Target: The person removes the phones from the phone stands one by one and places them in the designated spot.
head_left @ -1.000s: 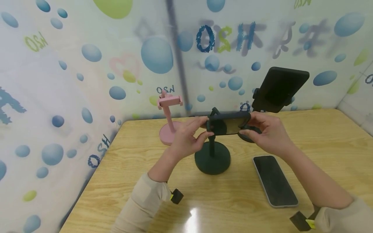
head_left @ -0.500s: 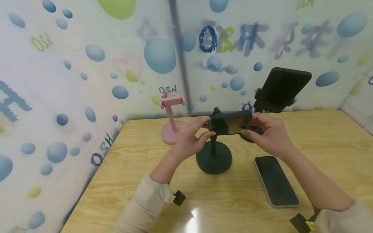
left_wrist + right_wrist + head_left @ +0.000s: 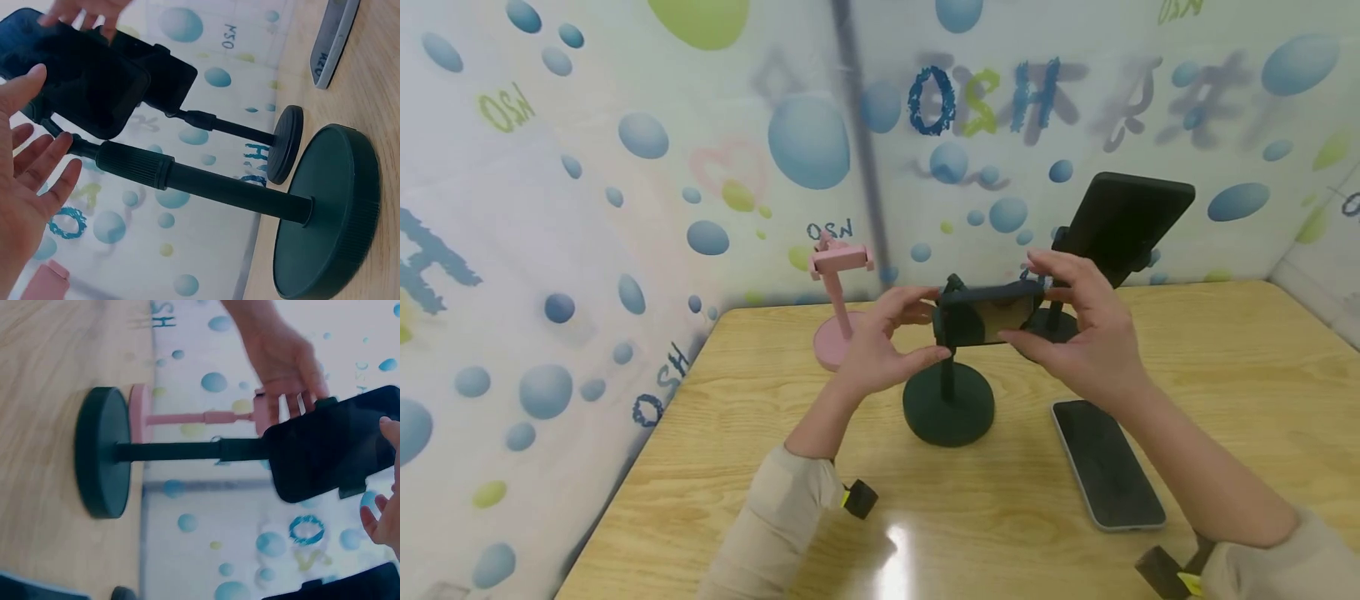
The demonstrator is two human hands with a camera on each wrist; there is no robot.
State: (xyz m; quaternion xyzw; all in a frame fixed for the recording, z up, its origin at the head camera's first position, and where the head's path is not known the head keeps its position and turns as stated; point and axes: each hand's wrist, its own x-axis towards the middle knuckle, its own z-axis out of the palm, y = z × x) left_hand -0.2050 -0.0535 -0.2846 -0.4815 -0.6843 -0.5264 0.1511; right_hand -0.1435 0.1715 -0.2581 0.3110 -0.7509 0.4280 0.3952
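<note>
A black phone (image 3: pixel 988 318) sits sideways in the clamp of a dark green phone stand (image 3: pixel 948 407). In the right wrist view, clamp arms (image 3: pixel 353 487) show at the phone's edges. My left hand (image 3: pixel 883 346) is at the phone's left end, its thumb and fingers spread apart. At the right end is my right hand (image 3: pixel 1090 329), fingers extended above and thumb tip overlapping the phone's lower edge. In the left wrist view, the left thumb overlaps the screen, while its fingers are fanned out near the stand's neck.
A pink phone stand (image 3: pixel 838 260) stands behind the left hand. Behind the right hand, a black stand carries a black tablet (image 3: pixel 1123 221). Another phone (image 3: pixel 1108 467) lies face up on the wooden table (image 3: pixel 1015 542). A patterned wall (image 3: pixel 805 50) borders the back and left.
Both hands have loosened from the phone's ends and their fingers have spread. The right fingers have lifted higher. The phone stays in the green stand's clamp.
</note>
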